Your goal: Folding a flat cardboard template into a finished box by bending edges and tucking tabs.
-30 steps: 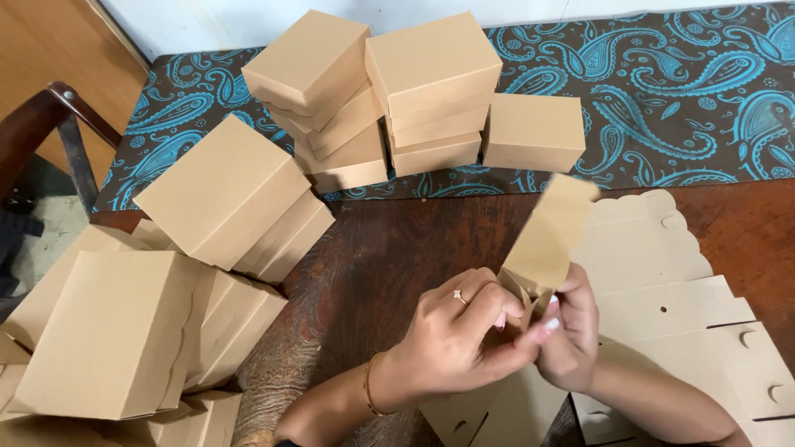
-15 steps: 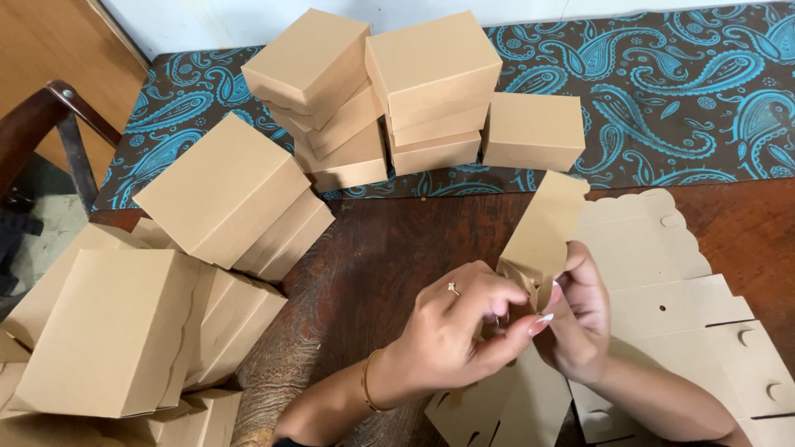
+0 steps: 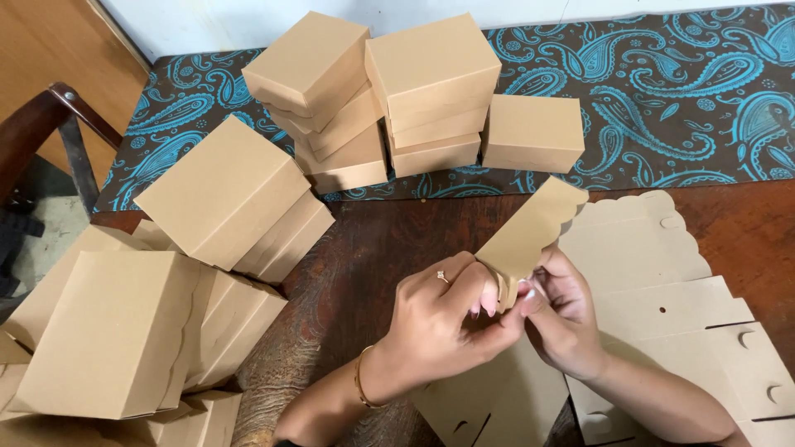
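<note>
Holding a flat kraft cardboard blank (image 3: 530, 228) up over the dark wooden surface (image 3: 389, 240), both hands meet at its lower edge. The left hand (image 3: 443, 319) has its fingers (image 3: 489, 298) curled and pinching the fold, and the right hand (image 3: 567, 319) pinches the same spot from the other side. The scalloped flap sticks up tilted. More flat blanks (image 3: 662, 281) lie just right of the hands. Finished boxes (image 3: 224, 199) are piled on the left, and another stack of boxes (image 3: 422, 83) sits on the blue paisley cloth (image 3: 679, 108).
</note>
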